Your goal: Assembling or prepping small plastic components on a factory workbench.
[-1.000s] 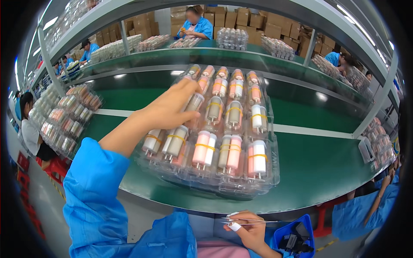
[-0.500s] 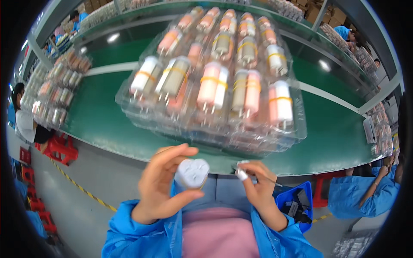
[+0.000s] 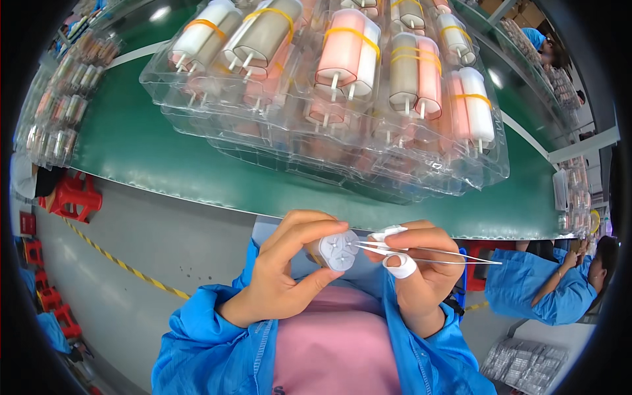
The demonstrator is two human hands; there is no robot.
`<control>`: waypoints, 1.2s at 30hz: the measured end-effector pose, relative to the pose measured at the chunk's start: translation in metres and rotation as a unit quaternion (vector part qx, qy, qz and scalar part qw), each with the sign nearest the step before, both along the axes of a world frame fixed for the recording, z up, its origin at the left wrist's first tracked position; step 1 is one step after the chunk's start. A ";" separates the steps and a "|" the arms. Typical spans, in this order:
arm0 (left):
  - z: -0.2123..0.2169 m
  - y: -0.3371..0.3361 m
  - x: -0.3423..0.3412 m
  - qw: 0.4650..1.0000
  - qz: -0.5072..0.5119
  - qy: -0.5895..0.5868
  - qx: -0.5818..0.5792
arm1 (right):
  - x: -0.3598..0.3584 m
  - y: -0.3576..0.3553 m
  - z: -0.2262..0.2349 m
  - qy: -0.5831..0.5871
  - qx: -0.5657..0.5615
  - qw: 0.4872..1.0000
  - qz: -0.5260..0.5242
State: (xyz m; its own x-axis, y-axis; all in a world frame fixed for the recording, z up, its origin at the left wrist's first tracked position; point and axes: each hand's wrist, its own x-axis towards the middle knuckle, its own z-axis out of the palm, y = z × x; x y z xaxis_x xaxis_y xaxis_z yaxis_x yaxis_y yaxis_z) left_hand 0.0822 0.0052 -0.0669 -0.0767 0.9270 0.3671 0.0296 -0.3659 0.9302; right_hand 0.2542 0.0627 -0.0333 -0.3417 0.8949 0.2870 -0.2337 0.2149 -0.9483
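Observation:
My left hand (image 3: 284, 263) holds a small white round plastic part (image 3: 338, 250) between thumb and fingers, close to my chest. My right hand (image 3: 421, 266), with white finger cots on two fingertips, grips thin metal tweezers (image 3: 428, 253) whose tips touch the face of the white part. Just beyond my hands, on the green table (image 3: 151, 164), lies a stack of clear plastic trays (image 3: 316, 125) filled with pink, white and grey cylindrical parts bound in pairs by yellow bands.
More clear trays of parts (image 3: 59, 99) lie at the table's far left. A red stool (image 3: 72, 197) and yellow-black floor tape (image 3: 118, 263) are at the left. A person in a blue coat (image 3: 546, 289) sits at the right, with another tray (image 3: 526, 362) below.
My left hand left the tray stack and came back to my chest with a white part. My right hand brought the tweezers to it. My view tilted down.

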 end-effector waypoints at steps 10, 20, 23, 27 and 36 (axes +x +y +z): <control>0.003 0.002 0.005 0.999 -0.017 0.049 -0.013 | -0.002 0.000 -0.001 -0.073 0.039 0.997 0.002; -0.004 0.005 0.011 0.999 0.013 0.046 0.002 | 0.001 0.002 -0.001 -0.071 0.038 0.997 -0.001; -0.005 0.005 0.010 0.999 0.013 0.039 0.002 | 0.001 0.003 -0.002 -0.067 0.049 0.997 0.002; -0.004 0.005 0.009 0.999 0.012 0.047 0.003 | 0.000 0.003 -0.004 -0.052 0.048 0.997 0.005; -0.004 0.006 0.007 0.996 0.025 0.085 0.026 | -0.003 0.001 -0.004 -0.046 0.028 0.999 0.001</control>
State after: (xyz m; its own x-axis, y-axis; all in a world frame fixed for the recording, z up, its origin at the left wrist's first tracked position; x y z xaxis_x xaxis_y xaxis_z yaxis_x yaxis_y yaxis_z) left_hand 0.0895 0.0113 -0.0711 -0.0562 0.9031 0.4257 0.2040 -0.4070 0.8903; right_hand 0.2510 0.0638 -0.0373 -0.3709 0.8777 0.3033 -0.1457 0.2676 -0.9525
